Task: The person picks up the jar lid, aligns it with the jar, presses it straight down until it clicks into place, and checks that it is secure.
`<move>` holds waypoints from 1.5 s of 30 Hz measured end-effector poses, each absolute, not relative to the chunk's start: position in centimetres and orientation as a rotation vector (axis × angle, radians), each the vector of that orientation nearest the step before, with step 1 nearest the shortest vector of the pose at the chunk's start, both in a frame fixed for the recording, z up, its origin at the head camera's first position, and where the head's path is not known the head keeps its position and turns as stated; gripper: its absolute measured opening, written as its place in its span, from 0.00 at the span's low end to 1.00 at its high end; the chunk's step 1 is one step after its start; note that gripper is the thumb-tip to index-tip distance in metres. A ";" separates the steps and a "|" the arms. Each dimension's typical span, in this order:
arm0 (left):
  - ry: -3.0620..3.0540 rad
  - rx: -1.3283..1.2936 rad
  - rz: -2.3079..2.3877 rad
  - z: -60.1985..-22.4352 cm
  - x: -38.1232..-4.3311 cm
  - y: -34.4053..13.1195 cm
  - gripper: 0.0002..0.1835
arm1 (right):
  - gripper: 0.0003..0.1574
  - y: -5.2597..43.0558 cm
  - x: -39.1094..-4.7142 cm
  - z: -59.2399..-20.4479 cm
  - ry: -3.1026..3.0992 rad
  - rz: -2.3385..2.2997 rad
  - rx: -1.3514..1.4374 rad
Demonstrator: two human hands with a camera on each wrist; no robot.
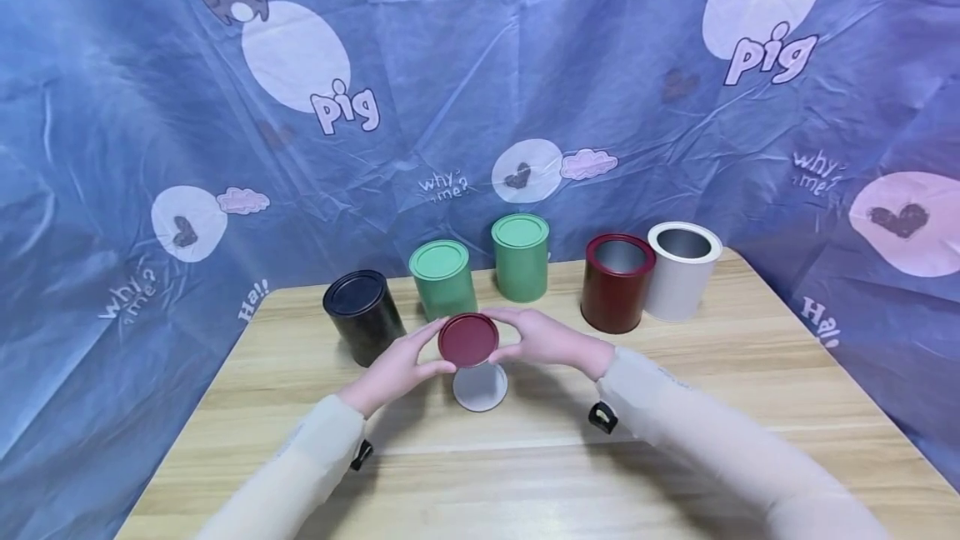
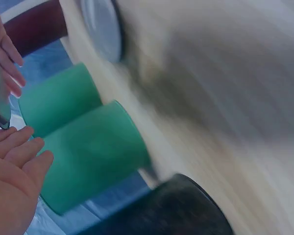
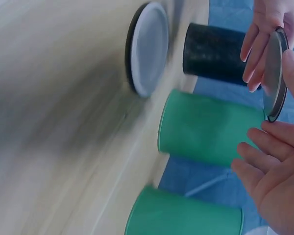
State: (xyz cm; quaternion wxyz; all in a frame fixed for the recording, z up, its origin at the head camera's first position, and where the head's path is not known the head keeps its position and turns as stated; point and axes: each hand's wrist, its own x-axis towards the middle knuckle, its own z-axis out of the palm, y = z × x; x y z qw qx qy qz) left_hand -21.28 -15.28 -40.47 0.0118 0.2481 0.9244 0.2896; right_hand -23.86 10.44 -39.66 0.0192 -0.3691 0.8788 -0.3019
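Both hands hold a round red can lid (image 1: pixel 468 340) in the air, one at either side. My left hand (image 1: pixel 397 369) has thumb and fingertips at its left edge; my right hand (image 1: pixel 536 338) grips the right edge the same way. The right wrist view shows the lid's grey metal underside (image 3: pixel 273 73) between the hands. Below it, a white lid (image 1: pixel 480 388) lies flat on the table, partly covered by the red one in the head view. To the right stand an uncovered red can (image 1: pixel 617 294) and an uncovered white can (image 1: pixel 682 282), their insides grey.
Two green cans (image 1: pixel 444 286) with lids on stand behind the hands, one farther back. A black can (image 1: pixel 367 323), also lidded, is at the left, close to my left hand. Behind the wooden table (image 1: pixel 480 490) hangs a blue printed cloth (image 1: pixel 450 40).
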 end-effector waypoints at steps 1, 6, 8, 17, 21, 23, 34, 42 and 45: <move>2.881 0.772 0.909 -40.3 -21.4 -14.8 0.41 | 0.44 10.9 -23.9 -39.6 2.737 -0.946 -1.138; 2.870 0.755 0.932 -39.6 -21.9 -13.1 0.40 | 0.45 12.7 -23.7 -39.3 2.757 -0.972 -1.094; 2.854 0.766 0.940 -39.5 -22.1 -12.7 0.40 | 0.46 13.3 -23.6 -39.0 2.763 -0.971 -1.081; 2.829 1.031 0.924 -38.4 -24.2 -9.8 0.37 | 0.45 16.9 -23.7 -37.9 2.847 -0.972 -1.011; 2.814 1.051 0.903 -37.3 -25.1 -8.1 0.37 | 0.44 18.4 -24.1 -37.4 2.900 -1.011 -1.006; 2.800 1.050 0.897 -36.8 -25.7 -7.2 0.38 | 0.44 19.2 -24.3 -37.1 2.928 -1.034 -0.998; 2.661 1.068 0.903 -34.9 -29.2 -1.5 0.40 | 0.44 24.1 -25.1 -35.0 3.020 -1.026 -0.794; 2.591 1.164 0.902 -34.2 -31.3 2.4 0.38 | 0.43 27.5 -25.6 -33.8 3.085 -0.933 -0.691; 2.567 1.141 0.940 -33.8 -32.1 3.7 0.38 | 0.42 28.6 -26.1 -33.3 3.077 -0.966 -0.654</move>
